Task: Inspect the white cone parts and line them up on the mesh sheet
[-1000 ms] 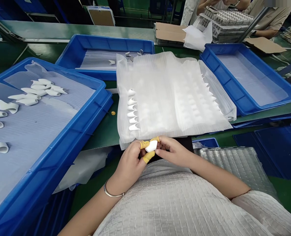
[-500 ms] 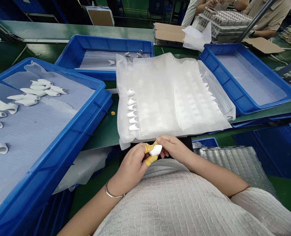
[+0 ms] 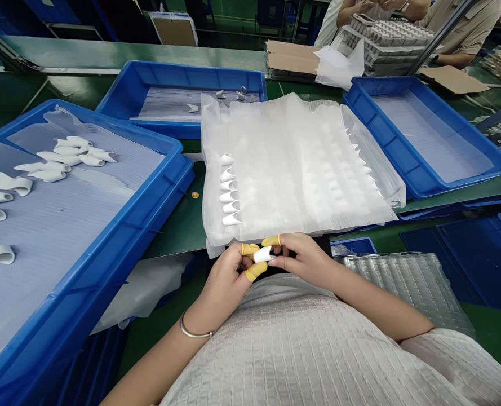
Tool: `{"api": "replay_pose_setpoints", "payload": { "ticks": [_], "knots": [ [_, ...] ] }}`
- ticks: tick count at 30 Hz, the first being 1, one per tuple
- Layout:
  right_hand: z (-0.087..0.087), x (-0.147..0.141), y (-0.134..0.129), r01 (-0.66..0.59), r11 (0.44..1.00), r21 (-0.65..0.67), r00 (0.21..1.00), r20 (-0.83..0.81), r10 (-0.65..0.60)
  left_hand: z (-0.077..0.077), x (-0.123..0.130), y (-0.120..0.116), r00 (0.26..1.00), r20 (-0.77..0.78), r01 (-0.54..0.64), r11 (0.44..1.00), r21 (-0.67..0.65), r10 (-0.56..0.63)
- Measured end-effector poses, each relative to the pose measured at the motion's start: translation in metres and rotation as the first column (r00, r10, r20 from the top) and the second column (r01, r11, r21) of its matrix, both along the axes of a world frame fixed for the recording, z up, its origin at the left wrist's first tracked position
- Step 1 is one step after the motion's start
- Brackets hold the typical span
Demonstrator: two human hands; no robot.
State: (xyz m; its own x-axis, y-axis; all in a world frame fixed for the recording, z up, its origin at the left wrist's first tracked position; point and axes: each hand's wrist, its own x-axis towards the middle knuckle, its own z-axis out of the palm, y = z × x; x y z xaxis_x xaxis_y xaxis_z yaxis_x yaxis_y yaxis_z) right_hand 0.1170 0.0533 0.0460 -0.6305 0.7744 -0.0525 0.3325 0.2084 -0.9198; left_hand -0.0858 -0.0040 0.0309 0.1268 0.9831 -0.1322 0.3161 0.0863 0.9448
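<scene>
A small white curved part (image 3: 264, 254) is held between both hands, close to my body. My left hand (image 3: 237, 270), with yellow covers on thumb and index finger, grips its left end. My right hand (image 3: 295, 252), with a yellow cover on the index finger, pinches its right end. Just beyond the hands lies a stack covered by a white translucent sheet (image 3: 275, 163); several white parts (image 3: 229, 196) show along its left edge. More white parts (image 3: 64, 158) lie on the lined left blue tray (image 3: 149, 186).
A blue tray (image 3: 157, 127) with a few small pieces stands at the back. Another lined blue tray (image 3: 428, 129) is at the right. Beyond it, people work beside stacked white trays (image 3: 385, 42). Clear plastic trays (image 3: 402, 282) sit low at the right.
The white part has turned and shifted slightly left between my hands. My right index finger has extended over its far side, and its yellow cover now shows.
</scene>
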Motion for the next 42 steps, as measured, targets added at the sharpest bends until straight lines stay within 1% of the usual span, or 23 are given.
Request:
{"api": "replay_pose_setpoints", "payload": {
  "ticks": [1,2,5,6,7,8,11,13,15,17,19,21,23,25,28,30,32,34,35,36,38,40,42],
  "knots": [
    [-0.001,0.0,0.0,-0.003,1.0,0.024,1.0,0.007,0.002,-0.001,0.0,0.0,1.0,0.0,0.0,1.0,0.007,0.0],
    [-0.003,0.0,0.0,0.001,1.0,0.005,1.0,-0.011,-0.001,-0.001,-0.001,0.0,1.0,-0.012,-0.002,1.0,0.025,0.002],
    [-0.008,-0.002,-0.001,0.015,0.981,-0.194,0.99,-0.132,-0.041,-0.001,-0.001,0.0,0.993,-0.118,0.01,0.993,0.121,0.005],
    [-0.008,-0.003,-0.002,0.021,0.969,-0.247,0.987,-0.149,-0.059,0.0,-0.001,0.0,0.986,-0.166,0.024,0.987,0.157,0.002],
    [-0.009,-0.005,-0.003,0.034,0.962,-0.269,0.987,-0.14,-0.074,0.0,-0.001,0.001,0.977,-0.215,0.047,0.981,0.189,-0.005],
    [-0.008,-0.007,-0.004,0.055,0.964,-0.261,0.991,-0.106,-0.086,0.001,0.0,0.001,0.966,-0.26,0.076,0.974,0.214,-0.018],
    [-0.002,-0.011,-0.007,0.106,0.984,-0.142,0.994,0.026,-0.103,0.002,0.001,0.001,0.934,-0.352,0.154,0.95,0.27,-0.052],
    [0.001,-0.013,-0.008,0.101,0.988,-0.12,0.995,0.035,-0.097,0.002,0.002,0.001,0.925,-0.376,0.18,0.933,0.313,-0.053],
    [0.0,-0.013,-0.005,0.1,0.973,-0.207,0.994,-0.025,-0.107,0.001,0.002,0.001,0.924,-0.379,0.196,0.913,0.357,-0.05],
    [-0.004,-0.012,-0.002,0.1,0.935,-0.341,0.988,-0.077,-0.134,0.001,0.002,0.001,0.926,-0.372,0.211,0.896,0.391,-0.056],
    [-0.01,-0.01,0.001,0.083,0.899,-0.43,0.984,-0.104,-0.141,0.001,0.001,0.001,0.931,-0.36,0.218,0.887,0.408,-0.063],
    [-0.015,-0.008,0.003,0.042,0.882,-0.468,0.985,-0.127,-0.114,0.002,0.001,0.001,0.935,-0.348,0.216,0.89,0.403,-0.069],
    [-0.017,-0.006,0.003,-0.002,0.871,-0.492,0.988,-0.138,-0.075,0.002,0.001,0.001,0.939,-0.337,0.205,0.907,0.368,-0.075],
    [-0.015,-0.005,0.003,-0.023,0.867,-0.498,0.988,-0.144,-0.057,0.002,0.001,0.001,0.948,-0.312,0.161,0.941,0.299,-0.064],
    [-0.008,-0.002,0.002,-0.016,0.904,-0.428,0.983,-0.17,-0.063,0.0,0.001,0.001,0.973,-0.228,0.065,0.983,0.171,-0.025],
    [-0.004,-0.001,0.0,0.001,0.955,-0.297,0.991,-0.13,-0.042,-0.002,0.001,0.0,0.989,-0.148,0.029,0.995,0.093,-0.015],
    [-0.001,0.001,-0.001,0.003,0.994,-0.112,0.999,-0.042,-0.008,-0.005,0.0,-0.001,0.998,-0.066,0.023,0.999,0.033,-0.02],
    [-0.002,0.002,-0.002,-0.012,1.0,0.029,1.0,0.016,0.012,-0.007,-0.001,-0.002,1.0,-0.017,0.024,1.0,0.008,-0.024],
    [-0.003,0.002,-0.002,-0.01,0.999,0.045,1.0,0.013,0.01,-0.007,-0.001,-0.002,1.0,-0.014,0.024,1.0,0.016,-0.024],
    [-0.005,0.002,-0.002,-0.001,1.0,0.018,1.0,-0.011,0.001,-0.007,-0.001,-0.002,0.999,-0.027,0.024,0.999,0.038,-0.023],
    [-0.009,0.001,-0.002,0.021,0.992,-0.128,0.996,-0.085,-0.032,-0.005,-0.001,-0.001,0.996,-0.09,0.029,0.993,0.115,-0.019],
    [-0.012,0.0,0.0,0.005,0.95,-0.312,0.988,-0.146,-0.053,-0.002,0.0,0.0,0.987,-0.159,0.061,0.977,0.206,-0.028],
    [-0.014,-0.002,0.001,-0.028,0.897,-0.44,0.984,-0.17,-0.053,0.0,0.0,0.001,0.979,-0.197,0.098,0.96,0.263,-0.046]
  ]
}}
